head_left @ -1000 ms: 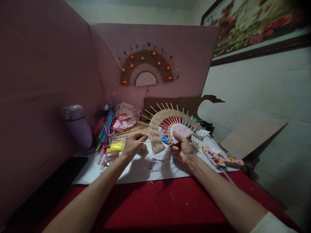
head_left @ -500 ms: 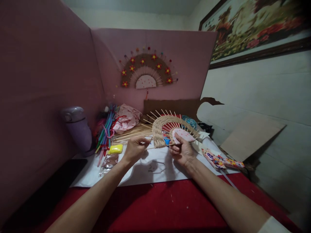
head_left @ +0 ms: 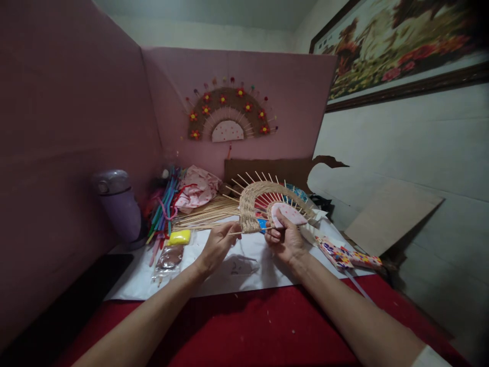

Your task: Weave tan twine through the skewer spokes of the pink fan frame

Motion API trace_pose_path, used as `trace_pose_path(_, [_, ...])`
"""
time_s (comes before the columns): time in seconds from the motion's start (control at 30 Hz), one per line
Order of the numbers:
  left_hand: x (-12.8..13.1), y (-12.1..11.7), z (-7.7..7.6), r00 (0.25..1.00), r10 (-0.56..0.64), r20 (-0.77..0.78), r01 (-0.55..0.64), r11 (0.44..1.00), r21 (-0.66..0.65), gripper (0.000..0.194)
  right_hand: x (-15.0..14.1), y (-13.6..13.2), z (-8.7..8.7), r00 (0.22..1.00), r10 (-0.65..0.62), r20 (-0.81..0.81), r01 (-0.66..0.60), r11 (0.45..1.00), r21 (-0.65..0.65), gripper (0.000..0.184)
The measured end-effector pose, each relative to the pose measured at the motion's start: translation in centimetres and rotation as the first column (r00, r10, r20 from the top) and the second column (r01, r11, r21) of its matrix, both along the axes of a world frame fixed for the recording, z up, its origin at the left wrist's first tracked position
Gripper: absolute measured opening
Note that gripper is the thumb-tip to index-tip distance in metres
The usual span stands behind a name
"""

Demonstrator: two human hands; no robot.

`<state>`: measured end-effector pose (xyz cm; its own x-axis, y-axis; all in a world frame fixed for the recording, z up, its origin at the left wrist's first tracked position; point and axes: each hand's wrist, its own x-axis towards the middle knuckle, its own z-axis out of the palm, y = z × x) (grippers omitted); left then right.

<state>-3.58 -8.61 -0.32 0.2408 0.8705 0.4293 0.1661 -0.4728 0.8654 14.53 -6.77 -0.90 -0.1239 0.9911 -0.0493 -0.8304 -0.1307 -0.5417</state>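
A half-round fan of thin wooden sticks woven with brown twine [head_left: 249, 208] is held up over the white paper [head_left: 263, 278]. At its middle is a half-disc of pink dotted cloth [head_left: 292, 214]. My right hand [head_left: 288, 244] grips this half-disc, thumb on top and fingers underneath. My left hand [head_left: 219, 245] is closed at the fan's lower left corner, its fingertips pinching the lowest stick beside the twine band. Bare stick ends fan out beyond the band. Whether twine is also between the left fingers is too small to tell.
A finished flower-trimmed fan [head_left: 228, 114] hangs on the pink board. Left stand a purple bottle [head_left: 120, 209], pipe cleaners [head_left: 165, 206], dotted cloth [head_left: 198, 186] and a yellow clay packet [head_left: 179, 237]. Loose sticks [head_left: 208, 211] lie behind my left hand; a flower-patterned piece [head_left: 336, 253] lies right.
The fan has tipped flatter and its lower left corner has come up. My left hand has moved from beside the fan to its lowest stick. My right hand keeps its grip.
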Motion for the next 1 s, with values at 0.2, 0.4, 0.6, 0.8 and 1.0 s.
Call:
trace_pose_path(0.2, [-0.1, 0.1, 0.0, 1.000, -0.014, -0.011, 0.014, 1.000, 0.024, 0.037, 0.1, 0.0, -0.1, 1.000, 0.021, -0.018, -0.020, 0.999, 0.034, 0.026])
trace_pose_path(0.4, [-0.2, 0.7, -0.8, 0.998, 0.066, 0.014, -0.068, 0.991, 0.118, 0.032, 0.0, -0.1, 0.2, 1.000, 0.029, -0.003, -0.029, 0.999, 0.020, 0.023])
trace_pose_path(0.6, [-0.6, 0.7, -1.1, 0.987, 0.112, 0.112, -0.121, 0.990, 0.072, 0.030, -0.2, -0.4, 0.2, 0.999, 0.013, 0.045, -0.016, 0.997, 0.074, 0.027])
trace_pose_path(0.8, [-1.2, 0.8, -0.6, 0.978, 0.195, 0.074, -0.207, 0.955, 0.211, 0.021, -0.3, -0.5, 0.3, 0.998, 0.003, 0.066, -0.009, 0.996, 0.092, 0.027])
trace_pose_path(1.0, [-1.1, 1.0, -0.7, 0.976, 0.214, 0.025, -0.213, 0.940, 0.267, 0.023, -0.3, -0.6, 0.5, 0.996, 0.019, 0.084, -0.025, 0.998, 0.065, 0.021])
